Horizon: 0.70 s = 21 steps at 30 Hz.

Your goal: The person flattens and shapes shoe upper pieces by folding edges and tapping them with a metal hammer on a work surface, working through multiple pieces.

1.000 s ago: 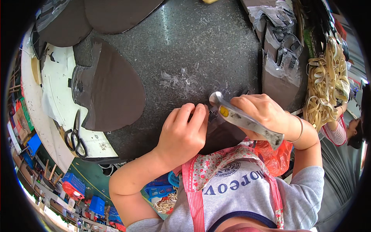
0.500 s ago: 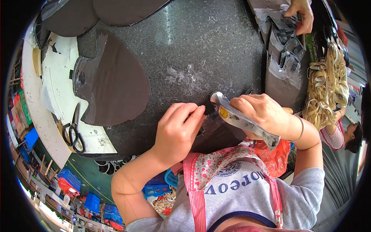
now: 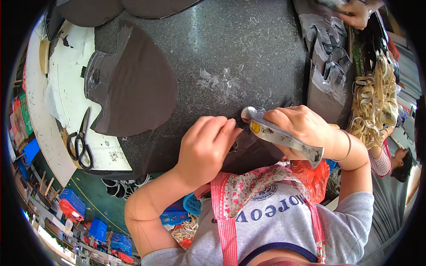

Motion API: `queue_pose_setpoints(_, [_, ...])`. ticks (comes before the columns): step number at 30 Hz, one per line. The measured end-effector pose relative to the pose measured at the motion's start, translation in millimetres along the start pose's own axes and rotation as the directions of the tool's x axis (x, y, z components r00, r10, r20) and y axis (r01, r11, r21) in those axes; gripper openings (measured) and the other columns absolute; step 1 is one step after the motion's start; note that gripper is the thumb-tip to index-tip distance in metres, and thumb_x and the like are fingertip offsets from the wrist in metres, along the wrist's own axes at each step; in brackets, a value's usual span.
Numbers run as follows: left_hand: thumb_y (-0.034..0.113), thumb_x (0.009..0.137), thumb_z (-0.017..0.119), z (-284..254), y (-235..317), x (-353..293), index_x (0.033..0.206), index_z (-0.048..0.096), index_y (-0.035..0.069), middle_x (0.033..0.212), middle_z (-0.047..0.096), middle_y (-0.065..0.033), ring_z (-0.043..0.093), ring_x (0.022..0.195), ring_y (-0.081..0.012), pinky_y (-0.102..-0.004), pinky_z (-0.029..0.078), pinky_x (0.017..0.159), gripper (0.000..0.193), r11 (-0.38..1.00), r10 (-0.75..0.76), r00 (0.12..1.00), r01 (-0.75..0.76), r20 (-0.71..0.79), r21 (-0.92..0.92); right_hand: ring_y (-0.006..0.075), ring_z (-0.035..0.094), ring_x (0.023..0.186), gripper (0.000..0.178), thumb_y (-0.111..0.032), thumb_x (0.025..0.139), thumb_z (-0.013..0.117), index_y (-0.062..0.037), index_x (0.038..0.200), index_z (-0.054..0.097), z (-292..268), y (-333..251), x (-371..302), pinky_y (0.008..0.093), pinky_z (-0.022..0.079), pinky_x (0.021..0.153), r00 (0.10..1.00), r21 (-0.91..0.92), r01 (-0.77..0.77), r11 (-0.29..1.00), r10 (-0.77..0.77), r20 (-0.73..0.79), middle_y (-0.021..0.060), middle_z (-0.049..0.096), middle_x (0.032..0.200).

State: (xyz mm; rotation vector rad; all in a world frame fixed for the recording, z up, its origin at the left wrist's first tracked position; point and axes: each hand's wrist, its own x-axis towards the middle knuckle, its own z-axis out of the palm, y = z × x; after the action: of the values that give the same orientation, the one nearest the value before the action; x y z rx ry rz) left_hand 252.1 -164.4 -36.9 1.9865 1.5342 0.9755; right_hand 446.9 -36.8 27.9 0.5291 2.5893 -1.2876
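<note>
My right hand [image 3: 306, 128] grips a flat metal knife [image 3: 282, 136] with a worn silver handle, its rounded tip resting on a dark brown leather piece [image 3: 253, 153] at the near edge of the black stone slab [image 3: 222, 53]. My left hand [image 3: 206, 148] presses down on the same leather piece, fingers bent, just left of the knife tip. Most of the piece is hidden under both hands.
A stack of brown rounded leather pieces [image 3: 133, 84] lies at the left. Black scissors [image 3: 80, 139] rest on a white board [image 3: 57, 93]. Grey cut pieces [image 3: 326, 57] pile at the right, beside pale looped strips [image 3: 375, 102]. Another person's hand [image 3: 355, 11] works at the top right.
My hands and the knife have stayed on the leather piece, with the left fingers shifting slightly. Another person's hand has come into view at the top right.
</note>
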Motion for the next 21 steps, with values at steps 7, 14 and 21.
queue_pose_setpoints(7, [0.005, 0.074, 0.070, 2, 4, -11, 0.097, 0.067, -0.007, 0.091, 0.060, -0.0131, 0.061, 0.083, -0.0282, -0.0361, 0.054, 0.072, 0.026, 0.990, 0.059, 0.998, -0.062, 0.022, 0.128, 0.0383, 0.061, 0.069, 0.041, -0.010, 0.066, 0.068, 0.0024, 0.097, 0.044, -3, -3, 3, 0.0440, 0.051, 0.060, 0.999, -0.054, 0.026, 0.998, -0.027, -0.020, 0.0170, 0.054, 0.076])
queue_pose_setpoints(14, [0.004, 0.074, 0.071, -1, 6, -12, 0.097, 0.067, -0.006, 0.090, 0.060, -0.0123, 0.061, 0.081, -0.0279, -0.0352, 0.053, 0.070, 0.025, 0.992, 0.047, 0.999, -0.049, 0.020, 0.112, 0.0344, 0.063, 0.065, 0.030, -0.008, 0.071, 0.062, 0.0053, 0.091, 0.045, -2, -15, 13, 0.0415, 0.052, 0.056, 0.993, -0.129, 0.050, 0.990, -0.036, 0.111, 0.0172, 0.055, 0.076])
queue_pose_setpoints(21, [0.002, 0.073, 0.075, 3, 4, -25, 0.093, 0.068, -0.005, 0.085, 0.060, -0.0106, 0.061, 0.075, -0.0271, -0.0343, 0.052, 0.064, 0.022, 0.994, -0.096, 0.990, 0.091, -0.099, -0.052, 0.0373, 0.062, 0.068, 0.035, -0.009, 0.069, 0.065, 0.0052, 0.094, 0.045, -5, -15, 15, 0.0437, 0.051, 0.058, 0.996, -0.086, 0.035, 0.996, -0.027, 0.086, 0.0181, 0.055, 0.075])
